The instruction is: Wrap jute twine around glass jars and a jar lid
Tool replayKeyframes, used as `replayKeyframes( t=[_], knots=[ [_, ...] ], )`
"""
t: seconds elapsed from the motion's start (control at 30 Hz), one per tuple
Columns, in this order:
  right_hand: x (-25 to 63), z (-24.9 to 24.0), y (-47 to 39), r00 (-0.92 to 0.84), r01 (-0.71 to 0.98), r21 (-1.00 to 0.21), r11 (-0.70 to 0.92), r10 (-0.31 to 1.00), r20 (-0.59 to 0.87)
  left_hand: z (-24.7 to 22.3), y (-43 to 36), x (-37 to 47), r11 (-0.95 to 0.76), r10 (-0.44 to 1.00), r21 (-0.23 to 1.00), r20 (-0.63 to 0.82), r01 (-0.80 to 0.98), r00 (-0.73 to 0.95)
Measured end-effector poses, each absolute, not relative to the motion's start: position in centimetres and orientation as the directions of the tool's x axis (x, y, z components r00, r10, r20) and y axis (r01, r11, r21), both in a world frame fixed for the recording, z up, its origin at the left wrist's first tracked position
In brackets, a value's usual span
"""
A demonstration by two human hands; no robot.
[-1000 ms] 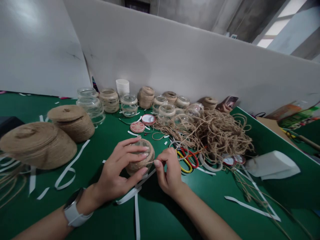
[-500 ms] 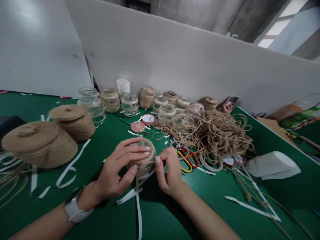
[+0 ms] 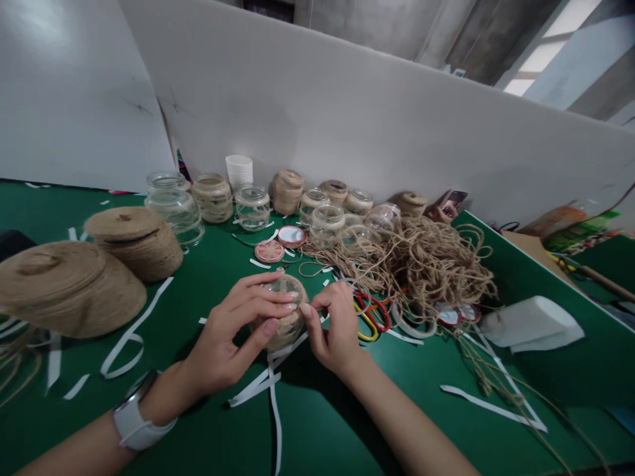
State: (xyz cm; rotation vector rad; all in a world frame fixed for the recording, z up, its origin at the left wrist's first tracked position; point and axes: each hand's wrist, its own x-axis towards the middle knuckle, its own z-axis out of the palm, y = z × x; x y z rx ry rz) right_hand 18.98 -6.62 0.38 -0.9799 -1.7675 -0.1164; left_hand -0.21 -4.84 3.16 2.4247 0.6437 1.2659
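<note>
"What's diff. vs. half a sec. ago?"

"My R hand (image 3: 337,327) is in closer. Half a sec. back its pinch stands just off the jar (image 3: 288,334); now the fingertips meet the jar's edge, at approx. 3 o'clock. L hand (image 3: 223,334) sits abt. the same, and the jar stays put on the bench (image 3: 317,436)."

"Meaning what for the work?"

"My read: I'm pressing the twine strand onto the wrap now, not drawing it out. Can't confirm, fingertips hide the spot."

"State of both hands?"

"L is grasping the jar, fingers laid over it from 9 o'clock, thumb lower, nr. its 7. R is pinched tight, on the strand I'd judge, tho it's too small to see."

"So where's the jar, exactly?"

"Btwn. the two hands, touching both. L palm at its 8, R knuckles at its 3. Can't tell if it's upright or tipped, L fingers cover too much."

"Anything nr. it?"

"White strips (image 3: 276,410) at 6 o'clock, patterned lid (image 3: 269,251) nr. 11, scissors (image 3: 386,321) at 3, just past R hand. Twine heap (image 3: 439,261) is further out, abt. 2 o'clock."
</note>
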Motion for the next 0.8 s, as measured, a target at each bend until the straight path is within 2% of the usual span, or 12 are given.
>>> replayKeyframes(
  t=[0.3,0.53,0.8],
  knots=[
    [19.4,0.5,-6.6,-0.156,0.681,-0.354,0.641,0.599,0.786,3.8,-4.5,-0.2,-0.855,0.518,0.450,0.700,0.260,0.492],
    [19.9,0.3,-6.4,-0.141,0.693,-0.361,0.624,0.609,0.781,3.6,-4.8,0.0,-0.875,0.464,0.313,0.760,0.369,0.455],
    [18.8,0.9,-7.7,-0.117,0.587,-0.420,0.692,0.586,0.802,3.3,-5.1,0.4,-0.840,0.537,0.430,0.744,0.331,0.398]
  ],
)
